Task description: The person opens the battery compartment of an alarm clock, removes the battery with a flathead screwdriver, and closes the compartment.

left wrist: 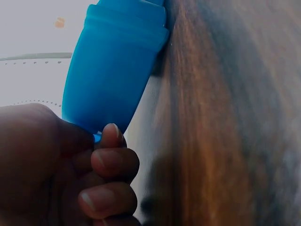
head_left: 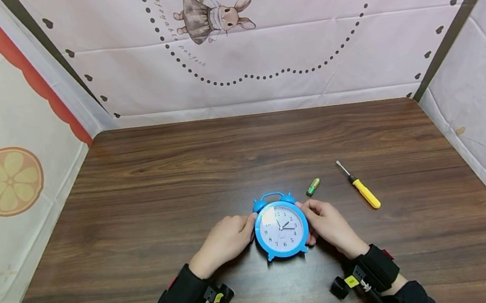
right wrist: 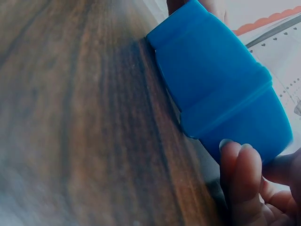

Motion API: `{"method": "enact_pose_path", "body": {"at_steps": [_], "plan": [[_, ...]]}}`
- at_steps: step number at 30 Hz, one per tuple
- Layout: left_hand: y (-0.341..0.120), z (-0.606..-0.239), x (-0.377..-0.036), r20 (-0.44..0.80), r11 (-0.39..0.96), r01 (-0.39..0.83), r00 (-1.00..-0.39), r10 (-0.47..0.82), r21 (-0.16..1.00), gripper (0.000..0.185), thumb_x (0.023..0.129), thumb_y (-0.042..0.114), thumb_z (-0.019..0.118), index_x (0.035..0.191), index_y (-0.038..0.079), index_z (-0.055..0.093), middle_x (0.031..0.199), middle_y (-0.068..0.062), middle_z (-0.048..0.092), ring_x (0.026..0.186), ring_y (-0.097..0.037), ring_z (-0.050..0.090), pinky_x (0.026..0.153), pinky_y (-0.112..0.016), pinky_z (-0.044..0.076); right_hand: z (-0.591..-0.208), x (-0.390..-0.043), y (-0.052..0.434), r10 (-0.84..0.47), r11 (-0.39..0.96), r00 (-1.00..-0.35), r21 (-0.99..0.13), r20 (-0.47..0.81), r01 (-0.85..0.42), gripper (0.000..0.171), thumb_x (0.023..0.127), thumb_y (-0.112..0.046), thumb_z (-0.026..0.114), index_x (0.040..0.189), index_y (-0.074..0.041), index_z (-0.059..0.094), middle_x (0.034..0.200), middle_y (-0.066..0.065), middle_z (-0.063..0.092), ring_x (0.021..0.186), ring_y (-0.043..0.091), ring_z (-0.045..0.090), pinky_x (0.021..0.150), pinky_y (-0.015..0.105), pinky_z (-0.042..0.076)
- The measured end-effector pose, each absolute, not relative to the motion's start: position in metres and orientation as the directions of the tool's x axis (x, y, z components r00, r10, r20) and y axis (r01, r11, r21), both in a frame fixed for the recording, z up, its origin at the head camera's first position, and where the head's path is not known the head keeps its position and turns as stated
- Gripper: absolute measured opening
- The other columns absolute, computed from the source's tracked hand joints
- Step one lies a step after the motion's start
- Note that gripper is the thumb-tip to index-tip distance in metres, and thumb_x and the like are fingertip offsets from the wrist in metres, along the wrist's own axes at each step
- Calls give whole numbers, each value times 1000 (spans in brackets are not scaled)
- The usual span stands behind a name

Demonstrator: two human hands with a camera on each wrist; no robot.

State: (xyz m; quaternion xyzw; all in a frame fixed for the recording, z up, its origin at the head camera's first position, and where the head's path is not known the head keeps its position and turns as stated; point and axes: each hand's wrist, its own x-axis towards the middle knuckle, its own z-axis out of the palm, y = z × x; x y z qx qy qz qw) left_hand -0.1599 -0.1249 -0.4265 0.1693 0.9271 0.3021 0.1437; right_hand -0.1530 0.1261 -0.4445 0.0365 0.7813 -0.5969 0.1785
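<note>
A blue twin-bell alarm clock [head_left: 282, 230] is on the brown table, its white dial turned up toward the head camera. My left hand [head_left: 229, 238] pinches its left edge; in the left wrist view the thumb and curled fingers [left wrist: 113, 162] meet at the blue casing [left wrist: 113, 66]. On the opposite edge my right hand [head_left: 332, 224] holds the clock, and the right wrist view shows its fingers [right wrist: 244, 174] against the casing [right wrist: 221, 75]. The back of the clock is hidden.
Just beyond the right hand lies a small green battery [head_left: 313, 187]. Farther right is a screwdriver [head_left: 366, 193] with a yellow handle. Printed white cloth [head_left: 303, 46] hangs behind the wooden table [head_left: 159, 183] and along both sides.
</note>
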Motion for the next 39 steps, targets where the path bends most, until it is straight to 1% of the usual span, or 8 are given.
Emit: {"method": "enact_pose_path", "body": {"at_steps": [4,10,15,23,28,35,39], "plan": [[-122,-426,-159,-143,773,237,-911,387,588,48,111,30,39,66,15,49,58,3,35,53,-13,39,54,-29,32,-445,-153,127,-137,310,-938,-913,-319,265,36,107,-35,53,94,-3,66,63,10,61,51,20,60,52,31,52],[-118,-427,-158,-118,791,242,-923,366,562,49,111,31,40,64,16,45,57,2,31,51,-14,36,52,-29,29,-444,-153,129,-105,354,-953,-906,-285,232,34,106,-31,55,94,-3,70,61,8,62,50,20,61,51,31,53],[-117,-429,-157,-114,810,239,-930,350,536,50,110,31,41,63,16,43,57,2,31,50,-14,35,50,-29,27,-444,-153,129,-85,387,-955,-893,-284,231,31,106,-29,56,92,-6,71,60,9,63,50,20,62,51,32,54],[-115,-429,-155,-113,838,239,-936,334,490,50,110,31,42,63,16,41,57,1,30,51,-16,37,49,-30,28,-442,-149,128,-82,417,-962,-885,-261,205,28,106,-24,55,91,-6,71,60,8,62,50,22,62,50,32,53],[-115,-430,-153,-106,849,241,-940,326,470,49,110,31,43,63,16,44,57,1,30,51,-15,37,49,-30,27,-441,-148,126,-103,435,-962,-881,-254,186,26,106,-23,55,95,-6,71,60,8,62,50,22,62,49,32,53],[-116,-431,-153,-115,862,233,-942,314,450,48,109,31,44,64,15,49,56,1,31,51,-15,37,49,-29,26,-440,-148,126,-145,460,-960,-875,-240,150,25,107,-21,53,110,-3,71,64,6,62,51,21,62,49,32,53],[-117,-433,-153,-113,861,235,-942,316,452,48,109,30,44,64,15,48,56,1,31,50,-15,36,49,-29,25,-440,-149,125,-148,476,-959,-867,-242,146,24,106,-19,54,108,-2,71,64,6,62,51,20,62,50,32,53]]}}
